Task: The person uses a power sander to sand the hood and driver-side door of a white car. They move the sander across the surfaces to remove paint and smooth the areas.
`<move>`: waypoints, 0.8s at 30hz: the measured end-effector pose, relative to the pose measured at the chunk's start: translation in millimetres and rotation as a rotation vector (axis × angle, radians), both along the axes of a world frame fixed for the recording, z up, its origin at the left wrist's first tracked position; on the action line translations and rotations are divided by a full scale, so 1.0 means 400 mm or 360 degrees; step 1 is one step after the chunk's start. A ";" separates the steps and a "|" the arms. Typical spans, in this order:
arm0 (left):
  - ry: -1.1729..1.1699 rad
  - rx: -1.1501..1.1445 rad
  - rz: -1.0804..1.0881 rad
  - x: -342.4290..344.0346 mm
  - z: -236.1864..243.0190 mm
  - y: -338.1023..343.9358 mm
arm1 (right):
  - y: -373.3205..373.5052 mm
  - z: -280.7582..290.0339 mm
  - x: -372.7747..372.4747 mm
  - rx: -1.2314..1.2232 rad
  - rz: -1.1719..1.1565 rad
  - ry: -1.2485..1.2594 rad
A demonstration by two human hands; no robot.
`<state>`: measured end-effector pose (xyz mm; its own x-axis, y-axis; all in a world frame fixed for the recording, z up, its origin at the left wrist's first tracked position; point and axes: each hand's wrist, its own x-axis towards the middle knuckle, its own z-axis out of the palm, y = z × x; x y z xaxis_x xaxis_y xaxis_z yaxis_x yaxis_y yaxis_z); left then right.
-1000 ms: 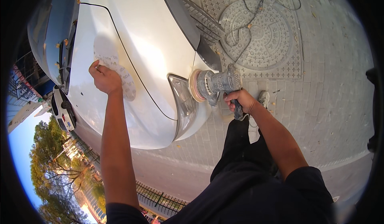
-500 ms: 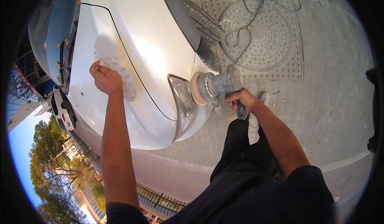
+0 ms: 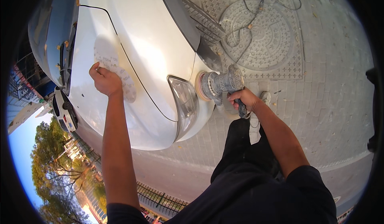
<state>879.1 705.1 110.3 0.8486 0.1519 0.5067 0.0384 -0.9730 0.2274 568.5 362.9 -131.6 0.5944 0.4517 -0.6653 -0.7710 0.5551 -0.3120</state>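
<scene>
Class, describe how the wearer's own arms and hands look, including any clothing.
The left sleeve and right sleeve are short, dark and plain, leaving the left forearm and right forearm bare. The left grip and right grip are human hands without gloves. No watch shows on the left wrist.

1. I get bright outdoor daylight in my feed, strongest on the white car (image 3: 160,56), where glare bleaches a broad patch of the front panel.
2. I read the sander (image 3: 222,82) fairly crisply, grey and evenly lit.
3. I lose most fold detail in the dark shirt (image 3: 256,196).
4. At lower left, I see warm, overbright patches behind the soft-looking trees (image 3: 50,152).
5. My fisheye view bends the fence (image 3: 160,198) near the rim, and black vignetting swallows the corners.
</scene>
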 end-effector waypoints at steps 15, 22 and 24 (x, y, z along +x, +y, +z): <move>-0.0003 -0.0015 -0.0043 -0.002 -0.004 0.015 | -0.027 -0.043 0.049 -0.0109 -0.0042 -0.0207; -0.0008 -0.0078 -0.0081 0.002 -0.003 0.013 | -0.035 -0.061 0.048 -0.0256 -0.0043 -0.0267; -0.0001 -0.0026 -0.0045 -0.002 -0.003 0.011 | -0.034 -0.060 0.050 -0.0219 -0.0064 -0.0264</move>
